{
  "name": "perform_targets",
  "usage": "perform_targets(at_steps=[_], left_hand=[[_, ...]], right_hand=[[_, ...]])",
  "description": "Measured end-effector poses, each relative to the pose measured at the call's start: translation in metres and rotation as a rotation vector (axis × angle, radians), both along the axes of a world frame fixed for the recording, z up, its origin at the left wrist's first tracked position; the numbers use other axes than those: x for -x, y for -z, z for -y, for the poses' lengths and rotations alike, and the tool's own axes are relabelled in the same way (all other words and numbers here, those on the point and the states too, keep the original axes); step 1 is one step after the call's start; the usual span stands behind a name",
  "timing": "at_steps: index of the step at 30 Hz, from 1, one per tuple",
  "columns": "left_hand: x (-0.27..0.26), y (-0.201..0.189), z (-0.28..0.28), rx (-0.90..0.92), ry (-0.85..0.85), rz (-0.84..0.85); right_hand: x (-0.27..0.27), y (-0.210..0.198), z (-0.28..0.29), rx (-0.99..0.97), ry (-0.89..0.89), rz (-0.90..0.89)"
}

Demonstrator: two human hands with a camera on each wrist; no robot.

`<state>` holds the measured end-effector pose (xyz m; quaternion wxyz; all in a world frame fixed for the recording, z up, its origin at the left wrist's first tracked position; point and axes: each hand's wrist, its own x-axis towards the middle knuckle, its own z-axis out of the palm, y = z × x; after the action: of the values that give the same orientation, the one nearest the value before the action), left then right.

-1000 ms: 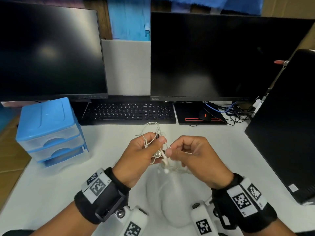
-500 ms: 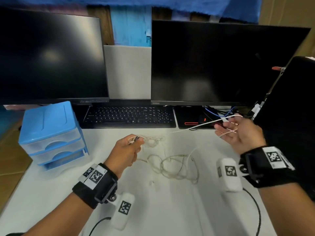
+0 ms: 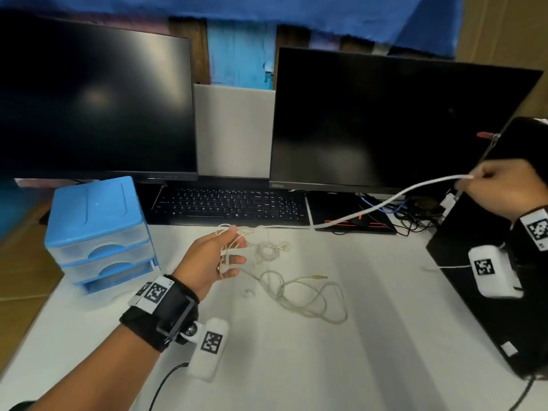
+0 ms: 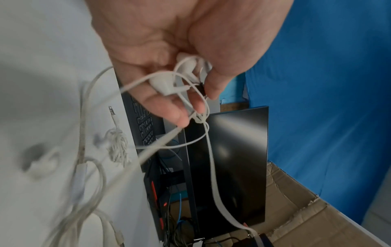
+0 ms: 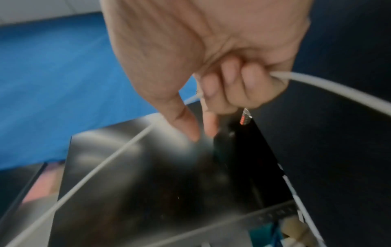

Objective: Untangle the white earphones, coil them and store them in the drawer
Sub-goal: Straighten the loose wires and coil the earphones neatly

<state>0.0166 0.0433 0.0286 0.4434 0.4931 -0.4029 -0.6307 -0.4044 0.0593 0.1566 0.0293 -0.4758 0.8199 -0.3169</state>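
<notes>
The white earphones lie partly on the white desk as loose loops [image 3: 311,298], with the jack plug [image 3: 321,277] pointing right and a small tangled bundle [image 3: 271,250] nearer the keyboard. My left hand [image 3: 228,253] hovers over the desk with wire wound about its fingers; in the left wrist view its thumb and fingers [image 4: 213,83] pinch the earbuds [image 4: 165,85]. One white strand [image 3: 385,201] runs taut up to the right. My right hand [image 3: 501,188] grips its end in curled fingers [image 5: 249,83], high beside the black tower. The blue drawer unit [image 3: 95,229] stands at the left, drawers closed.
Two dark monitors [image 3: 385,120] stand at the back behind a black keyboard [image 3: 228,206]. A black mouse pad [image 3: 350,215] and a cable clutter [image 3: 415,209] lie under the taut strand. A black computer tower [image 3: 489,292] fills the right edge.
My right hand has drawn the strand further right and upward, so it now stretches long. My left hand has stayed near the desk's middle and its fingers have spread a little.
</notes>
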Motion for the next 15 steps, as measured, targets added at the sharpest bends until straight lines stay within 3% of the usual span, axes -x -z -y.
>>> perform_targets(at_steps=[3, 5, 10, 15], left_hand=[[0.003, -0.006, -0.004, 0.035, 0.038, -0.001], [0.007, -0.01, -0.008, 0.068, 0.076, 0.017], [0.02, -0.017, -0.021, 0.098, 0.157, -0.011], [0.023, -0.02, -0.028, 0.12, 0.186, -0.018]], right_hand=[[-0.017, 0.032, -0.01, -0.414, -0.204, 0.028], [-0.04, 0.06, -0.014, -0.544, -0.344, 0.073], [-0.135, 0.109, -0.034, -0.184, -0.629, 0.32], [-0.196, 0.115, -0.049, 0.046, -0.708, 0.638]])
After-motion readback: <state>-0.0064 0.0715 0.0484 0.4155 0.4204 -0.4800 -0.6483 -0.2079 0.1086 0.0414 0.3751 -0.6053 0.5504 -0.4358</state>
